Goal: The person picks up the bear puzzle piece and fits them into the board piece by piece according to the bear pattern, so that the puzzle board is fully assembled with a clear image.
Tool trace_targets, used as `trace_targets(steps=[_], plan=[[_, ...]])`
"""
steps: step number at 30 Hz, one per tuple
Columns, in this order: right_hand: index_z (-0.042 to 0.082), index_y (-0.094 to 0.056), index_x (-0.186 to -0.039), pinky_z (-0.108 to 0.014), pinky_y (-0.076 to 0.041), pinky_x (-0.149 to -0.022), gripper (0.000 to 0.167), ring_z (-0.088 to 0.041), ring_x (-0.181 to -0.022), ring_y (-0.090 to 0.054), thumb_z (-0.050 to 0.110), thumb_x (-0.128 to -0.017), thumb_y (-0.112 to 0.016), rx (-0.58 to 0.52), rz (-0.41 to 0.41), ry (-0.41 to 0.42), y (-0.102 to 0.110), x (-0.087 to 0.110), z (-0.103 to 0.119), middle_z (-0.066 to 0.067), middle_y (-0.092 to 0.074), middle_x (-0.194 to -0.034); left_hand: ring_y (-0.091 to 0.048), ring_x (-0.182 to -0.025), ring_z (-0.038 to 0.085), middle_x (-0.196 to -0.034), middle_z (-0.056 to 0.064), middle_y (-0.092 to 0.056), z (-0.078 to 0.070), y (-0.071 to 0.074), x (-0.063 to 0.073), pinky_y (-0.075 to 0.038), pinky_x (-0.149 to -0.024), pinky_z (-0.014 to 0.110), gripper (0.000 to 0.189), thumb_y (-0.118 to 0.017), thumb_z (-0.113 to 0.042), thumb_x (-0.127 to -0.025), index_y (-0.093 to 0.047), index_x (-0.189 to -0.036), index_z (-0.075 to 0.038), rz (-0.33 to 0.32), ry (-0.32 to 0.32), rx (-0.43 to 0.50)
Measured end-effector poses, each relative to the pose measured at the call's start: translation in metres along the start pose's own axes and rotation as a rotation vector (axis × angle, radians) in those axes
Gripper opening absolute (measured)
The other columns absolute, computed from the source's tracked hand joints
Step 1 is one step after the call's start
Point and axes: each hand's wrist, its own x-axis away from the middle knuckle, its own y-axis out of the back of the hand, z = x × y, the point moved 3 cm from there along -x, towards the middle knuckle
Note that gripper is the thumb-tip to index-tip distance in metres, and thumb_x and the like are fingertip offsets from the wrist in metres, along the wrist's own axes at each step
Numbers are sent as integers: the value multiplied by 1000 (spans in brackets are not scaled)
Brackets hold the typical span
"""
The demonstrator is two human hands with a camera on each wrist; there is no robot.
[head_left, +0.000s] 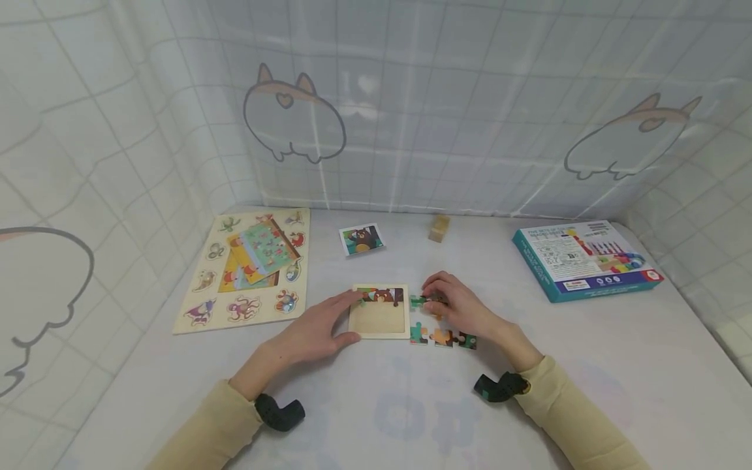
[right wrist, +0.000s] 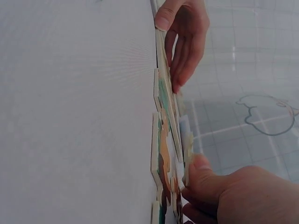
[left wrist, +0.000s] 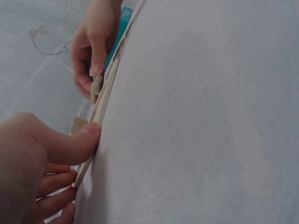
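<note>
A small wooden puzzle tray (head_left: 378, 321) lies on the table, its top row filled with pieces showing a brown bear's head. My left hand (head_left: 320, 326) holds the tray's left side, thumb at the near edge and fingertips over the upper left corner. Just right of the tray, my right hand (head_left: 461, 305) pinches a jigsaw piece (left wrist: 96, 87), seen edge-on and raised in the left wrist view. Below that hand lie loose jigsaw pieces, among them a green one (head_left: 418, 333) and an orange-brown one (head_left: 443, 337). Other pieces are partly hidden under my right fingers.
A bear picture card (head_left: 361, 240) lies behind the tray, near a small wooden block (head_left: 438, 228). At left is a sea-animal board (head_left: 200, 287) with colourful picture boards (head_left: 267, 248) on top. A teal-edged box (head_left: 587, 258) lies at right. Gridded curtains enclose the table.
</note>
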Motion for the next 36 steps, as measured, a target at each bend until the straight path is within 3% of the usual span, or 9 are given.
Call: trace_targets(steps=[8, 28, 36], plan=[[0, -63, -109, -42, -53, -94, 16, -23, -109, -60, 12, -98, -63, -37, 5, 34, -5, -4, 16, -11, -60, -120, -34, -147, 31, -160, 10, -36, 0, 4, -1, -33, -119, 50, 73, -71, -39, -92, -38, -154, -20, 17, -7, 52], [-1, -63, -109, -34, -54, -91, 17, -22, -105, -60, 11, -96, -65, -2, 11, 127, -47, -42, 53, -12, -59, -118, -34, -148, 31, -161, 10, -35, 7, -1, -3, -34, -118, 50, 74, -68, -43, -94, -35, -156, -18, 35, -40, 93], [-3, -64, -107, -38, -53, -96, 17, -24, -110, -57, 9, -95, -67, 13, -21, 149, -57, -47, 56, -13, -56, -120, -35, -147, 29, -160, 8, -37, 7, 1, -4, -34, -118, 48, 73, -69, -43, -93, -38, -154, -19, 26, -38, 102]])
